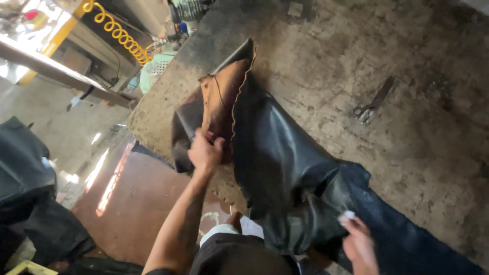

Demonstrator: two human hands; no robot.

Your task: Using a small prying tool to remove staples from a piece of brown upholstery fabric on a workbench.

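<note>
A large black leather cover (277,153) with a tan underside (221,97) lies over the edge of a worn wooden worktable (326,56). My left hand (205,152) grips the folded edge of the cover where the tan backing shows, lifting it. At the lower right, my right hand (358,242) sits on the black cover with a small white piece (348,216) pinched at its fingertips. Part of the cover hangs down off the table towards me.
A pair of scissors (372,104) lies on the table to the right. A yellow coiled hose (118,33) hangs at the upper left. More black material (25,173) is piled on the left, above a reddish-brown floor (137,203).
</note>
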